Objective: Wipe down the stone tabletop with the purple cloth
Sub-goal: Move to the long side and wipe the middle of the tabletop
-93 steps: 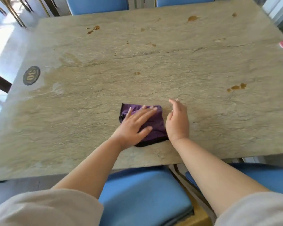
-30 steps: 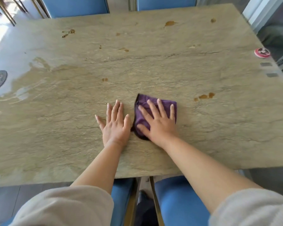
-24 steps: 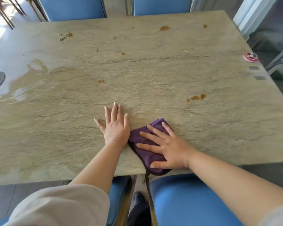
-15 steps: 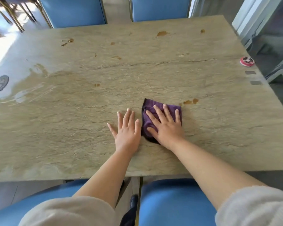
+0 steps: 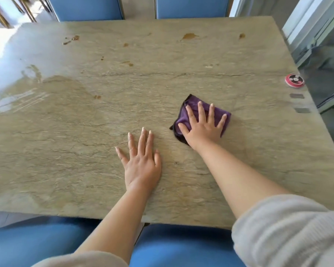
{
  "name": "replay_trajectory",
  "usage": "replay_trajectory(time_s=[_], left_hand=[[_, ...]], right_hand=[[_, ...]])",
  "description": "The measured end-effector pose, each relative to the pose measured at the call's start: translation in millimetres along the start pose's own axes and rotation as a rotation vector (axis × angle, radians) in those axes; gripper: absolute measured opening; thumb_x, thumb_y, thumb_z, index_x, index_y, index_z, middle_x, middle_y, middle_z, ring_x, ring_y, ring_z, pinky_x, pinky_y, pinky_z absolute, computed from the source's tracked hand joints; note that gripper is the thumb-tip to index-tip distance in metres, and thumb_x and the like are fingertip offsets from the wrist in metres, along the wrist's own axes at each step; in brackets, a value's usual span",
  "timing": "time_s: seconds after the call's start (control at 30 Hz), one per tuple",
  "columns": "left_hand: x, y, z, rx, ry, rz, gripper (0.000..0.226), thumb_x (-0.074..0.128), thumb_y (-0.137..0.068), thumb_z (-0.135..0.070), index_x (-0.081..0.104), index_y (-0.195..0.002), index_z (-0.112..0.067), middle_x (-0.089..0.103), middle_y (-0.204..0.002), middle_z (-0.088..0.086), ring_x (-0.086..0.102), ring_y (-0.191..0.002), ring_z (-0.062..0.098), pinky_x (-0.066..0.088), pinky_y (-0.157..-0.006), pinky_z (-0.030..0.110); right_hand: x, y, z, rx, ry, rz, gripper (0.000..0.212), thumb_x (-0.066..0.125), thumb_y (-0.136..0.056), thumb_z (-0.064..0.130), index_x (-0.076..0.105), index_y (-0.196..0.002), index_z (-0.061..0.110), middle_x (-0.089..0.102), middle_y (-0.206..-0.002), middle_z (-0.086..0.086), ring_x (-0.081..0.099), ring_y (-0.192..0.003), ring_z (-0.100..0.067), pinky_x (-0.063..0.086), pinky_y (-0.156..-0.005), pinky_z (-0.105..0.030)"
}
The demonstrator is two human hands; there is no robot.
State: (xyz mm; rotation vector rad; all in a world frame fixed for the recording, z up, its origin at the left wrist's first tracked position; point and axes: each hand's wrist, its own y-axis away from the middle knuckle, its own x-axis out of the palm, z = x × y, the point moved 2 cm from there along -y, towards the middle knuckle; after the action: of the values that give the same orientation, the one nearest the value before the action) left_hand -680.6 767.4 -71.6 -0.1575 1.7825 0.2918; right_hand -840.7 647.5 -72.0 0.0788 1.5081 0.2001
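Two blue chair seats sit tucked under the near edge of a stone tabletop, with pale sleeves framing the foreground. A person's left hand lies palm-down on the bare stone, fingers straight and slightly fanned, holding nothing. Just beyond and to its right, the right hand presses flat on a folded purple cloth, fingers spread apart across the fabric, not curled around it; the cloth lies right of the table's centre, apart from the left hand. Brown stains dot the far half of the surface, and a wet sheen marks the left side. A round red-and-black disc sits near the right edge, with two small grey patches just nearer than it. Two blue chair backs stand at the far edge.
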Motion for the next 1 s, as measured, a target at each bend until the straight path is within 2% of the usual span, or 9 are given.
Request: replay_trajectory(time_s=[0.07, 0.2, 0.27, 0.4, 0.47, 0.63, 0.8, 0.87, 1.0], left_hand=[[0, 0, 1, -0.01, 0.011, -0.01, 0.062, 0.013, -0.098, -0.04, -0.014, -0.152, -0.026, -0.018, -0.159, -0.014, -0.023, -0.145, 0.015, -0.014, -0.115, 0.057], [3, -1, 4, -0.029, 0.027, 0.0, 0.065, 0.007, -0.093, -0.038, -0.012, -0.152, -0.019, -0.02, -0.16, -0.005, -0.026, -0.144, 0.012, -0.013, -0.115, 0.056], [3, -2, 5, -0.027, 0.005, 0.011, 0.068, 0.005, -0.09, -0.039, -0.011, -0.153, -0.019, -0.021, -0.16, -0.005, -0.027, -0.144, 0.013, -0.012, -0.115, 0.057], [3, -1, 4, -0.017, -0.023, 0.026, 0.069, 0.005, -0.089, -0.04, -0.013, -0.152, -0.019, -0.023, -0.159, -0.004, -0.028, -0.144, 0.016, -0.012, -0.115, 0.057], [3, -2, 4, -0.013, -0.028, 0.03, 0.069, 0.003, -0.089, -0.04, -0.015, -0.152, -0.019, -0.024, -0.159, -0.004, -0.028, -0.144, 0.016, -0.012, -0.115, 0.057], [0, -1, 7, -0.01, 0.089, 0.021, 0.069, -0.009, -0.086, -0.041, -0.014, -0.152, -0.021, -0.021, -0.159, -0.008, -0.026, -0.144, 0.009, -0.014, -0.117, 0.05], [-3, -2, 7, -0.019, 0.127, 0.052, 0.07, -0.008, -0.09, -0.053, -0.005, -0.153, -0.025, -0.02, -0.159, -0.011, -0.027, -0.143, 0.008, -0.018, -0.116, 0.049], [-5, -1, 1, -0.042, 0.14, 0.095, 0.068, 0.003, -0.094, -0.057, -0.002, -0.154, -0.025, -0.02, -0.16, -0.007, -0.028, -0.143, 0.012, -0.02, -0.114, 0.051], [-7, 10, -38, 0.07, 0.254, 0.163, 0.066, 0.012, -0.096, -0.058, 0.009, -0.154, -0.026, -0.013, -0.161, -0.008, -0.024, -0.144, 0.008, -0.022, -0.114, 0.049]], right_hand=[[0, 1, 21, -0.126, 0.015, 0.017, 0.063, 0.012, -0.091, 0.067, -0.006, -0.147, 0.045, -0.014, -0.159, 0.008, -0.018, -0.145, -0.03, -0.01, -0.11, -0.065], [8, 40, 5, -0.833, 0.091, -0.053, 0.057, 0.016, -0.092, 0.063, 0.009, -0.147, 0.049, 0.005, -0.16, 0.012, -0.002, -0.148, -0.023, 0.0, -0.114, -0.061], [5, 28, -17, -0.982, 0.146, -0.041, 0.055, 0.017, -0.093, 0.062, 0.011, -0.146, 0.049, 0.009, -0.159, 0.013, 0.003, -0.148, -0.019, -0.002, -0.116, -0.055], [-2, -28, 1, -0.355, 0.03, -0.038, 0.059, 0.006, -0.089, 0.066, 0.001, -0.146, 0.049, 0.0, -0.161, 0.011, -0.006, -0.148, -0.019, -0.008, -0.115, -0.055], [-1, -36, 32, -0.168, -0.008, -0.035, 0.059, 0.01, -0.092, 0.064, 0.002, -0.148, 0.045, -0.006, -0.16, 0.01, -0.012, -0.147, -0.024, -0.01, -0.113, -0.059], [6, 48, 47, -0.452, 0.043, -0.02, 0.061, 0.012, -0.093, 0.062, -0.001, -0.149, 0.043, -0.005, -0.161, 0.008, -0.014, -0.147, -0.024, -0.007, -0.114, -0.059], [9, 135, -38, -1.014, 0.191, 0.057, 0.065, 0.021, -0.09, 0.069, 0.006, -0.149, 0.045, 0.001, -0.161, 0.01, -0.008, -0.148, -0.022, -0.006, -0.116, -0.054], [6, 120, -72, -1.051, 0.235, 0.052, 0.065, 0.017, -0.088, 0.072, 0.008, -0.148, 0.047, 0.003, -0.16, 0.011, -0.004, -0.148, -0.019, -0.004, -0.117, -0.052], [4, 80, -85, -0.288, 0.043, -0.091, 0.067, 0.007, -0.087, 0.075, 0.022, -0.146, 0.045, 0.025, -0.157, 0.004, 0.018, -0.146, -0.024, 0.013, -0.114, -0.059]])
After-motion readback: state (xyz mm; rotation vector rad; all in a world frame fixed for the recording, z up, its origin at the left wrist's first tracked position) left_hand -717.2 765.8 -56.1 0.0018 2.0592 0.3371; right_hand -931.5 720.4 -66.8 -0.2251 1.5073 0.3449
